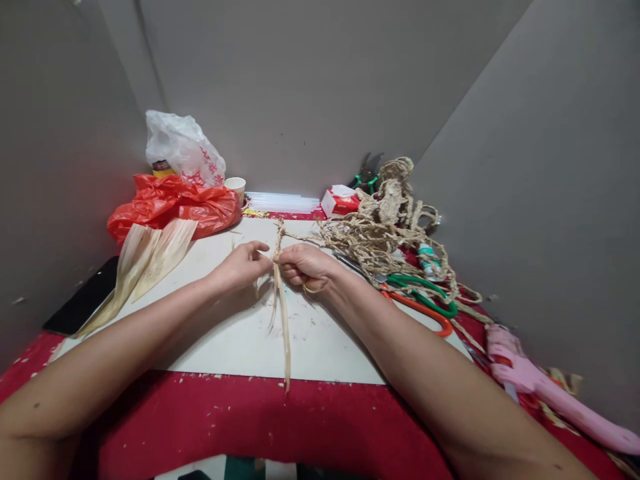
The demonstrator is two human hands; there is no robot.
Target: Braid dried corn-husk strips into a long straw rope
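A braided husk cord [281,233] lies over the white board [340,347], its loose strips [286,327] hanging toward me past the board's front edge. My right hand [305,263] is closed on the cord at the lower end of the braid, fingers curled in. From the other side my left hand [245,263] pinches at the same spot, thumb and forefinger close to the strips; its fingertips are partly hidden. The cord's upper end runs right toward a heap of braided rope [370,237].
Dried husks [163,257] and a black phone [83,300] lie left, by a red plastic bag [175,203]. Behind are a paper cup [235,189], glue sticks [283,202] and a tissue pack [341,200]. Scissors with orange handles [425,313] and a pink glue gun [545,387] lie right.
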